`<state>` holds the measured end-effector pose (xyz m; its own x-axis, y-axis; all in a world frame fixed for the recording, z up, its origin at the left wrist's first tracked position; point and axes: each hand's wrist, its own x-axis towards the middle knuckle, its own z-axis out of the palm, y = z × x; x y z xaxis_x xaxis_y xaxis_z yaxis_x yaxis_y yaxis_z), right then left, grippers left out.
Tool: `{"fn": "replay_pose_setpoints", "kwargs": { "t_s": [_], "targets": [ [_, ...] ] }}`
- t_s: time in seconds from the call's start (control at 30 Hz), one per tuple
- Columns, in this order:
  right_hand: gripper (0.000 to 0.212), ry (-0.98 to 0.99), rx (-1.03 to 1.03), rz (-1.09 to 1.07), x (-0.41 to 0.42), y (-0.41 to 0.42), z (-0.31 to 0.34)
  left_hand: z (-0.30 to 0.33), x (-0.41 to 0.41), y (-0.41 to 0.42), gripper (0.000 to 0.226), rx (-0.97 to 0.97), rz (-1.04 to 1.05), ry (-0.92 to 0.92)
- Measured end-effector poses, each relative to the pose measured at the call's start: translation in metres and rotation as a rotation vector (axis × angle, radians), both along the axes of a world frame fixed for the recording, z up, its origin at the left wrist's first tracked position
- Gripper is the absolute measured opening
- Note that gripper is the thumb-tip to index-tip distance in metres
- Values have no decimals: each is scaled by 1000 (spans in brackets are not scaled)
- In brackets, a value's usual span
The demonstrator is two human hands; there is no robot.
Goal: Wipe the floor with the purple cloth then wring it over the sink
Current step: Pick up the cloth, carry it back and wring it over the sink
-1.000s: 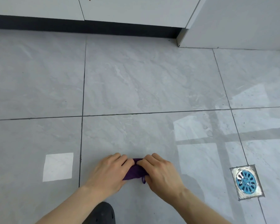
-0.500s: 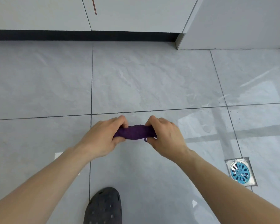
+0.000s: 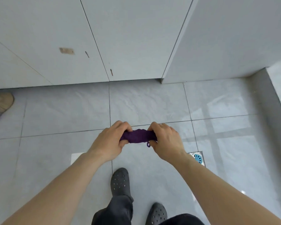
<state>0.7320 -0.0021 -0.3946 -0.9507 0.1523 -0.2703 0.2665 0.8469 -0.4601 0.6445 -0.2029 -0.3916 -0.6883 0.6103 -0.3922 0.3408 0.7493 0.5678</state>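
Observation:
The purple cloth (image 3: 139, 136) is bunched into a short roll and held in the air above the grey tiled floor (image 3: 63, 114). My left hand (image 3: 111, 140) grips its left end and my right hand (image 3: 165, 141) grips its right end. A small purple loop hangs from the cloth near my right thumb. No sink is in view.
White cabinet doors (image 3: 71, 38) stand ahead, with a white panel (image 3: 225, 38) jutting out at the right. A blue floor drain (image 3: 198, 158) lies by my right wrist. My two dark clogs (image 3: 120, 181) stand below. Another person's shoe (image 3: 2, 101) shows at the left edge.
Both hands have lifted the cloth off the floor and I have risen from a crouch to standing. The view now takes in the cabinet fronts and my feet.

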Motion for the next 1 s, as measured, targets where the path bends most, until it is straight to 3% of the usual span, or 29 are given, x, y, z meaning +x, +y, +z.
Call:
{"fn": "replay_pose_setpoints", "kwargs": {
  "t_s": [0.23,0.5,0.73,1.0],
  "targets": [
    [23,21,26,-2,19,13,257,255,19,20,27,21,22,35],
    [24,127,80,-52,37,36,455,455,32,47,31,108,92,87],
    [22,274,134,-29,30,55,552,549,34,61,30,187,138,215],
    [29,383,167,5,-4,60,601,596,5,62,37,266,176,299]
  ]
}}
